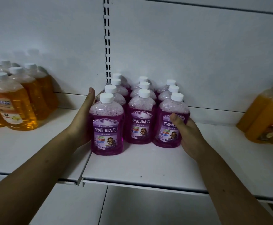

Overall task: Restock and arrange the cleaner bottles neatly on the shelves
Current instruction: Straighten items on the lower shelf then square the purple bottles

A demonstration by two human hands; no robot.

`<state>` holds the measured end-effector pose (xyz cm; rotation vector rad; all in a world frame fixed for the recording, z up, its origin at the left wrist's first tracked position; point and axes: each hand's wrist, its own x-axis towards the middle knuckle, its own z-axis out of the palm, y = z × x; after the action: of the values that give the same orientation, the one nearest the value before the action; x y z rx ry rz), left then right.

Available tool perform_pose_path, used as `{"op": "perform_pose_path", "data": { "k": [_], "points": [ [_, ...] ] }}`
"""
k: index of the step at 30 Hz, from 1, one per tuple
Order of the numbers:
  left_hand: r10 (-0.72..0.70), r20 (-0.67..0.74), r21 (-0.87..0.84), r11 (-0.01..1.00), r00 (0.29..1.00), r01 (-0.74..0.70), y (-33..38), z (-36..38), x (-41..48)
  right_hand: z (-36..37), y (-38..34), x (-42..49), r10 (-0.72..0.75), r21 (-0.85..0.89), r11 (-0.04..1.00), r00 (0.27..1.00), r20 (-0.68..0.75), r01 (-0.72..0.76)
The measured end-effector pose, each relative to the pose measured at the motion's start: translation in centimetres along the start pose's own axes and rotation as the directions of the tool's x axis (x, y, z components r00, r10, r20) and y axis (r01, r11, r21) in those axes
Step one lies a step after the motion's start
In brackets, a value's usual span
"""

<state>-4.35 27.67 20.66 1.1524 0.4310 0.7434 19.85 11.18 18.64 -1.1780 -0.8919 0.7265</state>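
While left hand (82, 122) presses straight fingers (90, 96) against purple bottles (139, 117) (foamy liquid), right hand (187, 135) grips rightmost bottle (167, 129).

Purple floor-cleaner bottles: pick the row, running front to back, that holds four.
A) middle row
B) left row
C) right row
B: four white caps show in the left row, against three each in the middle row and right row.

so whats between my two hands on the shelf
In the head view, the purple cleaner bottles in three rows fill that stretch: the left hand presses flat on the left row, the right hand grips the front right bottle.
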Motion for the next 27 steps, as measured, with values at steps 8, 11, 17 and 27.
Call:
{"op": "perform_pose_path", "data": {
  "k": [8, 11, 17, 27],
  "points": [
    [0.021, 0.021, -0.001, 1.000, 1.000, -0.021, 0.0, -0.1, 0.2, -0.3, 0.0, 0.0, -0.008, -0.029, 1.000, 1.000, 0.028, 0.009],
    [0.028, 0.017, -0.003, 1.000, 0.999, -0.028, 0.0, 0.2, 0.1, -0.2, 0.1, 0.0, -0.012, -0.060, 0.998, 1.000, -0.010, 0.012],
    [0.047, -0.006, 0.073, 0.996, 0.999, -0.046, 0.4, -0.9, -0.7, -1.2, 0.2, 0.1, -0.020, -0.167, 0.986, 0.999, 0.047, 0.028],
    [0.136, 0.049, 0.536, 0.832, 0.989, -0.142, -1.7, -1.7, -4.8, -2.9, 1.6, 0.6, -0.004, -0.338, 0.940, 0.990, 0.138, 0.051]
  ]
}}
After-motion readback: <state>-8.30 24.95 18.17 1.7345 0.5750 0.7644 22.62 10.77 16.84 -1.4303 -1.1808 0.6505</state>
